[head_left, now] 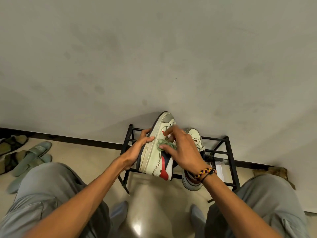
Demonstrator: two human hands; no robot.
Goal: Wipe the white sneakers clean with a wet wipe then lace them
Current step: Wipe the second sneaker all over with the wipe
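Greenish wet wipe (165, 144), bunched under the right hand (183, 152), presses the sneaker (154, 152) held over the rack (229, 152); the left hand (137, 150) grips its sole. Best to rub firmly along seams, bracing the shoe steady.

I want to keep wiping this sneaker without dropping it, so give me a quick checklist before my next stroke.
1. Left hand grips the held sneaker by its sole: ok.
2. Right hand pinches the crumpled wipe: ok.
3. Wipe touches the sneaker's side: ok.
4. Second sneaker rests on the black rack, out of the stroke's way: ok.
5. Wipe still wet enough: cannot tell.
6. Laces on hand for later: cannot tell.
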